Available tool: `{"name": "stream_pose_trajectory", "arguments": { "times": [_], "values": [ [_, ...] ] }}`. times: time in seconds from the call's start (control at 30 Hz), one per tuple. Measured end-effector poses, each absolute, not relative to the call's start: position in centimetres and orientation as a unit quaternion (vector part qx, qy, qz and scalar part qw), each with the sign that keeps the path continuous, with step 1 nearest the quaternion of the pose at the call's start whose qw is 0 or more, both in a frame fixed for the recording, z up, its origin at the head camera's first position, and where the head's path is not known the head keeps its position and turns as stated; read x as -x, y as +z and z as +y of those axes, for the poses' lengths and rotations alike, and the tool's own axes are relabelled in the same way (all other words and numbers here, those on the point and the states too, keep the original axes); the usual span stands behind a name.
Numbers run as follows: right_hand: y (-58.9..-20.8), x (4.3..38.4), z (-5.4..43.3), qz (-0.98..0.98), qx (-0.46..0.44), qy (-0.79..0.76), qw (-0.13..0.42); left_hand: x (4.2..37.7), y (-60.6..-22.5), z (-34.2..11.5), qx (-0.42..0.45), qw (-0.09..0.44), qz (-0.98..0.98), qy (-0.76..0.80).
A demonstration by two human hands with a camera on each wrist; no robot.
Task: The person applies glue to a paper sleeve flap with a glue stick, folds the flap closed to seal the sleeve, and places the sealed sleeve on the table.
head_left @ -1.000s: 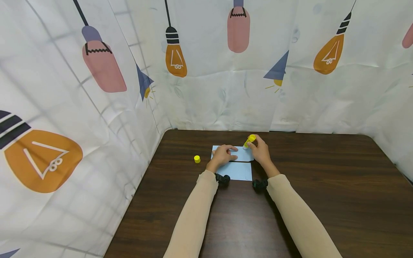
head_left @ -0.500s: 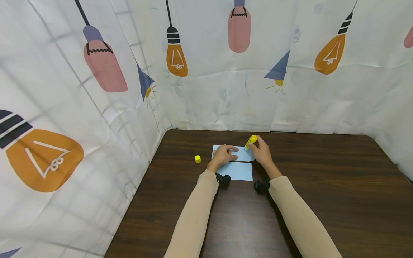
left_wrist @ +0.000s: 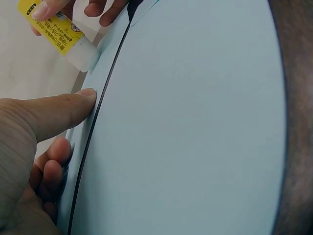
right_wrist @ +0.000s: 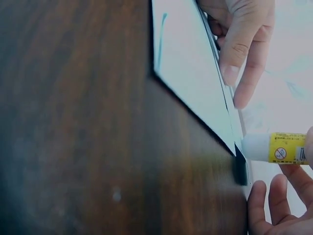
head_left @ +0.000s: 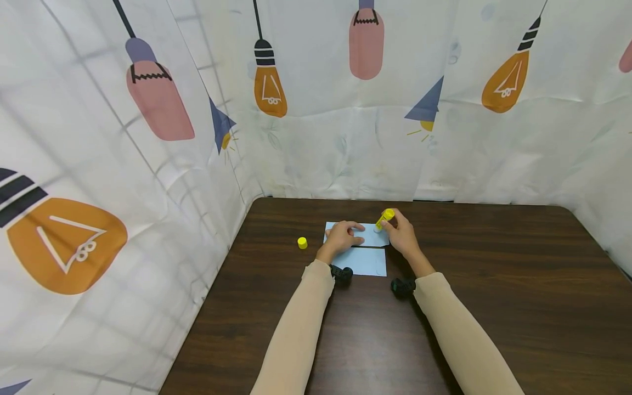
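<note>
My right hand (head_left: 404, 237) grips a yellow glue stick (head_left: 385, 218), tilted, with its white end down on the far light blue paper (head_left: 367, 237). In the right wrist view the white end of the glue stick (right_wrist: 286, 148) meets the paper's edge area. My left hand (head_left: 342, 236) rests on the left part of the same paper. Its straight thumb (left_wrist: 63, 112) presses near the paper's near edge, while the other fingers partly hide beneath the hand. A second light blue paper (head_left: 362, 262) lies just nearer, with a thin dark gap between the two.
A yellow cap (head_left: 302, 243) stands on the dark wooden table (head_left: 474, 307), left of the papers. Behind and to the left hangs a white curtain (head_left: 316, 153) printed with lamps. Black wrist cameras (head_left: 402, 287) sit close above the table.
The glue stick and my right hand have shifted slightly right and toward me, along the right part of the far paper. My left hand stays in place.
</note>
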State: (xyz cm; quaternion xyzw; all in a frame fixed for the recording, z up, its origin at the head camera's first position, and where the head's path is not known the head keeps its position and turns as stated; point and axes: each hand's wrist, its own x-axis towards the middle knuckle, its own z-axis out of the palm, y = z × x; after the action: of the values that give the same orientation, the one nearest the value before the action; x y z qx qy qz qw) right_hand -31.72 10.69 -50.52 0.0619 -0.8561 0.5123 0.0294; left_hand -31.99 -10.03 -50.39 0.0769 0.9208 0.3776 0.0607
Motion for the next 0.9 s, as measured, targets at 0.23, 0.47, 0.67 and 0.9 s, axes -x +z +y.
{"name": "stream_pose_trajectory", "arguments": {
  "times": [0.23,0.47,0.67,0.9],
  "values": [
    [-50.5,31.6,10.8,-0.859,-0.068,0.507,0.023,32.0,-50.3,-10.1,-0.079,0.056,0.921,0.378],
    [-50.5,31.4,10.8,-0.861,-0.077,0.503,0.021,31.9,-50.3,-10.2,-0.079,0.057,0.922,0.376],
    [-50.6,31.1,11.0,-0.863,-0.076,0.499,0.012,32.1,-50.6,-10.2,-0.080,0.058,0.923,0.371],
    [-50.3,30.7,11.3,-0.860,-0.083,0.503,-0.001,32.2,-50.6,-10.1,-0.082,0.058,0.923,0.371]
  ]
}}
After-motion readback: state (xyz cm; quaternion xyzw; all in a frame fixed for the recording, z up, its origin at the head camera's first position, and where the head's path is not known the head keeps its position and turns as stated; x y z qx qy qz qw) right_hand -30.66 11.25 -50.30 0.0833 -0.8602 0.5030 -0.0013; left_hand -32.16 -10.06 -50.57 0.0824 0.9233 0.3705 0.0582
